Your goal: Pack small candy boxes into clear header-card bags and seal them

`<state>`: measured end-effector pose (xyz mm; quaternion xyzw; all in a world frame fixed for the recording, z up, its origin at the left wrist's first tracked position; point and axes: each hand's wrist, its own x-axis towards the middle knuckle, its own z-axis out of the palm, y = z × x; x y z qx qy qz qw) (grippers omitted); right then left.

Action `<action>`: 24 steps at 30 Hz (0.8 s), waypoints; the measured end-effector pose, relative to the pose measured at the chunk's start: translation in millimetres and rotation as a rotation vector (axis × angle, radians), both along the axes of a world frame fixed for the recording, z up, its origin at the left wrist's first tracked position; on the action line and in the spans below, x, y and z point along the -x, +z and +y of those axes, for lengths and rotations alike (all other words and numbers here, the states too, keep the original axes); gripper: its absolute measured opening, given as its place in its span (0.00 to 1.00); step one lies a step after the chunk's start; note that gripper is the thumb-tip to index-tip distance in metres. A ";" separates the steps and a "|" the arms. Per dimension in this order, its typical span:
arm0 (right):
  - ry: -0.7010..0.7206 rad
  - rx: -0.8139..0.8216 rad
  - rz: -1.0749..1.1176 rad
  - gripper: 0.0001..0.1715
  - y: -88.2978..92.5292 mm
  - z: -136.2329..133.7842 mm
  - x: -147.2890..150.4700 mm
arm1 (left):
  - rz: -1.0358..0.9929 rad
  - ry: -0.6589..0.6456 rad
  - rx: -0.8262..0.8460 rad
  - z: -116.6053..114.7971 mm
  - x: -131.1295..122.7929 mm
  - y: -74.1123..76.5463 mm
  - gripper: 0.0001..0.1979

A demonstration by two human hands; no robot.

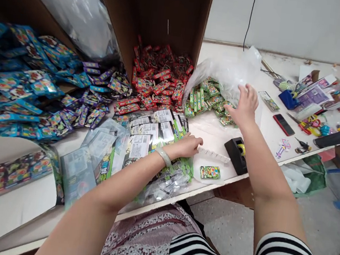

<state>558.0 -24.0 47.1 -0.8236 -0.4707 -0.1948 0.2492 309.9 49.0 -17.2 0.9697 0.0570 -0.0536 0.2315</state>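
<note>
My left hand [188, 146], a bangle on its wrist, rests over a stack of flat printed packages [140, 142] with its fingers curled closed. A narrow whitish strip [214, 155] runs from these fingertips toward the black tape dispenser [236, 155]; whether the fingers grip it is unclear. Just in front of the strip, a small green printed packet [210, 172] lies flat. My right hand [246, 105] is raised with fingers spread, holding nothing visible. It is beside a clear plastic bag [225, 70], near the small green packets [208, 97] spilling from its mouth.
Red packets [160, 79] fill an open cardboard box [175, 13] at the back. Purple [89, 104] and blue packets [19, 73] are heaped to the left. On the right lie a red phone [283, 124], scissors [309, 123] and a blue tape dispenser [288, 99].
</note>
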 end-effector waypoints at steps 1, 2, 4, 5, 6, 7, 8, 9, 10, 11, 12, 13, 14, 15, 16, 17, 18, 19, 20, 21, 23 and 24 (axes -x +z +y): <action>-0.084 -0.005 -0.006 0.45 3.7 16.0 -13.9 | -0.013 0.006 0.000 1.3 3.1 0.7 0.19; -0.157 0.001 0.009 0.49 5.4 29.6 -26.6 | -0.032 0.012 0.004 3.2 6.8 1.6 0.23; -0.254 -0.015 0.083 0.49 4.8 47.5 -47.4 | -0.088 0.014 0.038 8.6 16.1 3.8 0.27; -0.283 -0.049 0.136 0.46 4.0 52.0 -55.9 | -0.120 0.007 0.067 12.1 21.4 5.2 0.27; -0.302 -0.093 0.187 0.42 4.0 54.2 -63.3 | -0.150 -0.003 0.104 15.8 27.0 6.8 0.26; -0.315 -0.140 0.231 0.37 5.7 54.9 -70.0 | -0.176 -0.012 0.143 19.6 32.6 8.5 0.25; -0.326 -0.180 0.264 0.31 10.0 55.1 -76.0 | -0.197 -0.014 0.178 23.6 38.0 10.3 0.24; -0.340 -0.208 0.284 0.26 17.4 55.7 -81.3 | -0.214 -0.003 0.210 27.6 42.9 12.1 0.23; -0.353 -0.224 0.288 0.23 28.1 57.1 -85.7 | -0.232 0.019 0.240 31.5 47.3 13.8 0.22; -0.361 -0.233 0.279 0.22 41.9 59.7 -88.9 | -0.250 0.052 0.268 35.4 50.8 15.3 0.21; -0.367 -0.243 0.270 0.23 58.2 63.4 -90.5 | -0.270 0.091 0.296 39.4 53.6 16.7 0.19; -0.368 -0.257 0.256 0.24 76.1 67.7 -89.9 | -0.289 0.134 0.326 43.4 55.5 17.9 0.18; -0.351 -0.279 0.231 0.25 94.5 72.0 -86.9 | -0.310 0.177 0.358 47.3 56.6 19.1 0.16; -0.310 -0.311 0.191 0.25 112.2 75.4 -81.1 | -0.330 0.217 0.390 51.2 57.0 20.2 0.15; -0.231 -0.367 0.129 0.25 128.0 77.4 -72.8 | -0.348 0.255 0.418 55.0 56.7 21.4 0.15; -0.112 -0.429 0.053 0.25 140.9 77.6 -62.2 | -0.364 0.289 0.439 58.4 55.8 22.8 0.14; 0.031 -0.487 -0.024 0.25 150.3 76.0 -50.4 | -0.377 0.318 0.451 61.5 54.6 24.4 0.14; 0.168 -0.524 -0.080 0.24 155.9 72.9 -38.5 | -0.386 0.341 0.453 63.9 53.3 26.1 0.14; 0.273 -0.527 -0.104 0.23 157.9 68.8 -27.9 | -0.390 0.359 0.448 65.6 51.9 27.8 0.14; 0.338 -0.519 -0.105 0.22 156.8 64.3 -19.8 | -0.393 0.369 0.441 66.5 50.9 29.2 0.14; 0.348 -0.487 -0.068 0.21 148.6 56.1 -13.6 | -0.404 0.375 0.437 66.7 50.2 31.0 0.14; 0.320 -0.476 -0.058 0.22 143.2 53.1 -15.3 | -0.409 0.370 0.442 66.4 50.7 31.2 0.14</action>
